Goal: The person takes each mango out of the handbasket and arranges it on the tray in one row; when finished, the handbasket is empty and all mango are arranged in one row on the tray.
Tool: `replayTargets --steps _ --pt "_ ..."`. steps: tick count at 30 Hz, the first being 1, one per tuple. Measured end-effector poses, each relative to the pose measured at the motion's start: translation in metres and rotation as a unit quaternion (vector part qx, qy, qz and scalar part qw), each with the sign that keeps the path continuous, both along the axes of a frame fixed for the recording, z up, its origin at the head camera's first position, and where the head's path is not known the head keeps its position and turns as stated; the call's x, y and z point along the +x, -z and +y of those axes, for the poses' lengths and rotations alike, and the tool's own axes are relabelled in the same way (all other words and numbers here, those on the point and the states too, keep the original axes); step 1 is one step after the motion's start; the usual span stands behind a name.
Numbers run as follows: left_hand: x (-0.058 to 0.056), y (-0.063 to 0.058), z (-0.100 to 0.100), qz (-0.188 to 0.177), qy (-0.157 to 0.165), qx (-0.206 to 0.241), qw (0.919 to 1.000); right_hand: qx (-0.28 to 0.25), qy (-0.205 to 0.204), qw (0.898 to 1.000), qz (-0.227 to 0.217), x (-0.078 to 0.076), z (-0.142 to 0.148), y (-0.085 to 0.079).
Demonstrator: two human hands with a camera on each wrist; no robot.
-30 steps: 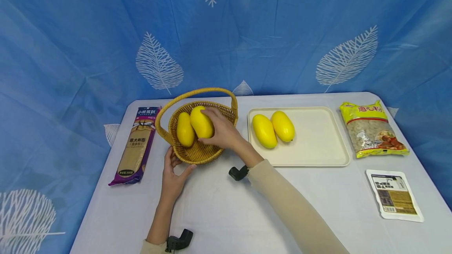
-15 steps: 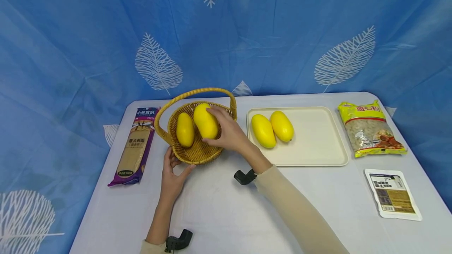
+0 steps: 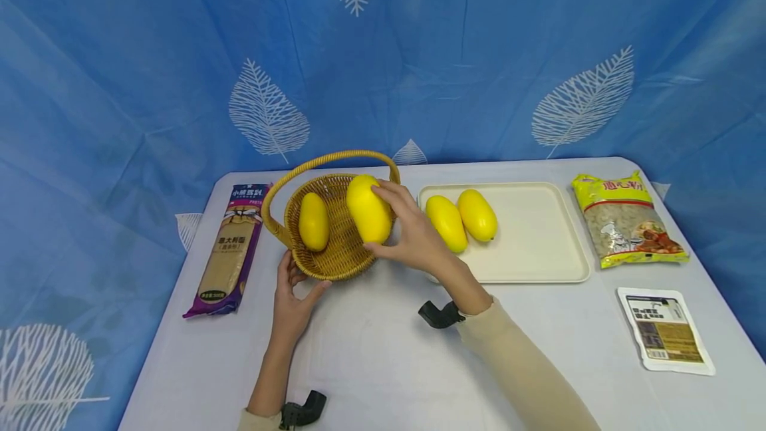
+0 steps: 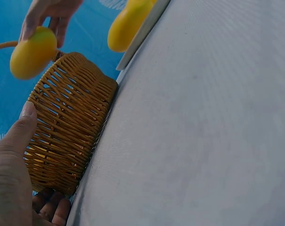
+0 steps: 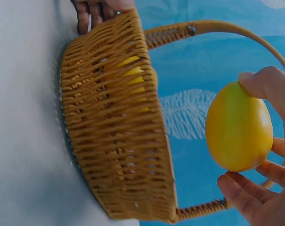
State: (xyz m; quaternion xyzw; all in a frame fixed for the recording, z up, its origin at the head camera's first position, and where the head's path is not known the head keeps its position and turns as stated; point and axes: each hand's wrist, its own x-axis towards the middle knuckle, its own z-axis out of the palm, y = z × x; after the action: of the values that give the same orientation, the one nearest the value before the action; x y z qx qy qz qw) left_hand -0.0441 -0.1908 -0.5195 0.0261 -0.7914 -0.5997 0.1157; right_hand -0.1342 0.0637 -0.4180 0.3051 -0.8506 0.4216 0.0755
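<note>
My right hand (image 3: pixel 413 231) holds a yellow mango (image 3: pixel 368 210) between thumb and fingers, above the right side of a wicker basket (image 3: pixel 338 268). In the right wrist view this mango (image 5: pixel 239 127) is apart from the basket wall. Another mango (image 3: pixel 314 221) lies in the basket, on its left side. My left hand (image 3: pixel 292 301) grips the basket's near left side; in the left wrist view the thumb (image 4: pixel 22 129) lies at the rim and the curled fingers touch lower down. To the right, two more mangoes, one nearer (image 3: pixel 446 223) and one farther (image 3: pixel 477 215), lie side by side on a cream tray (image 3: pixel 538 271).
The basket's tall handle (image 3: pixel 335 155) arches up behind its bowl. A purple pasta pack (image 3: pixel 230 248) lies to the left. A yellow macaroni bag (image 3: pixel 628 220) and a flat white-edged packet (image 3: pixel 665 330) lie at the right. Behind the table hangs a blue leaf-patterned cloth (image 3: pixel 467 58).
My right hand has lifted the mango from beside the other one in the basket and moved it to the right. The left hand and the basket have stayed put.
</note>
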Motion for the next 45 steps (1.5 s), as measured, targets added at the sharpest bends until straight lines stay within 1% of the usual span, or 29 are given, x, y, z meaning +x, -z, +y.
replayTargets --steps 5,10,13,16,21,23,25,29,31,33,39,45 --pt "0.000 0.000 0.000 0.006 0.002 0.006 1.0000 -0.010 0.007 1.000 0.000 0.009 0.018 -0.003" --pt "0.000 0.001 0.000 0.009 0.003 0.008 0.9999 -0.001 0.028 1.000 0.005 0.016 0.041 -0.001" --pt "0.000 -0.001 0.000 0.005 0.002 0.009 0.9999 -0.003 0.042 0.999 0.007 0.018 0.057 0.001" --pt "0.002 -0.006 0.002 -0.004 -0.001 0.014 0.9999 -0.005 0.058 0.998 0.010 0.016 0.073 0.003" --pt "0.006 -0.025 0.008 -0.019 0.002 0.009 0.9998 -0.007 0.093 0.995 0.028 0.008 0.104 0.008" --pt "0.007 -0.028 0.009 -0.021 0.002 0.004 0.9998 -0.008 0.107 0.994 0.035 0.004 0.116 0.011" --pt "0.006 -0.025 0.008 -0.023 0.000 0.006 0.9997 -0.007 0.119 0.992 0.040 0.001 0.127 0.013" --pt "0.003 -0.010 0.003 -0.017 -0.004 0.008 0.9998 -0.001 0.140 0.989 0.046 -0.002 0.145 0.015" --pt "0.002 -0.003 0.001 -0.011 -0.005 0.002 0.9999 0.002 0.150 0.988 0.046 -0.002 0.153 0.016" --pt "0.001 0.000 0.000 -0.004 -0.005 0.000 1.0000 0.005 0.162 0.986 0.043 -0.003 0.162 0.018" --pt "0.000 0.001 0.000 0.008 -0.002 -0.006 1.0000 0.012 0.203 0.979 0.018 -0.003 0.187 0.026" --pt "0.000 -0.001 0.001 0.004 0.000 -0.001 1.0000 0.020 0.218 0.976 -0.008 -0.008 0.207 0.036"
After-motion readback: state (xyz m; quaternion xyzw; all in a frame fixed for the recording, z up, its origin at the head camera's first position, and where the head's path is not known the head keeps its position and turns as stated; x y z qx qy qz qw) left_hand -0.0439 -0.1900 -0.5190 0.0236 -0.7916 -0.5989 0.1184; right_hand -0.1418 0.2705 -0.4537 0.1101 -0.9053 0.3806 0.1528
